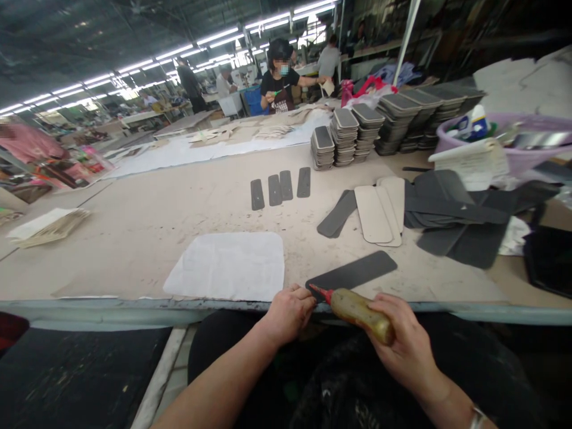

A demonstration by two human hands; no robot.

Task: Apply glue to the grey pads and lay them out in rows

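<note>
A dark grey strip with rounded ends (357, 273) lies slantwise at the table's front edge. My left hand (290, 313) is closed at the strip's near left end, its fingertips on that end and its thumb hidden below the edge. In my right hand (404, 336) is a yellowish, stained squeeze bottle (360, 313), tilted so that its red nozzle points left. The nozzle's tip meets the strip close to my left fingers; whether anything flows from it cannot be made out. To the left of my hands lies a white sheet (230, 265).
Several small dark pieces (286, 186) lie mid-table. Beige rounded panels (378, 214) and a heap of dark strips (456, 208) are to the right. Behind stand stacks of pieces (345, 137) and a purple basket (518, 156). Across the table is a co-worker (281, 80).
</note>
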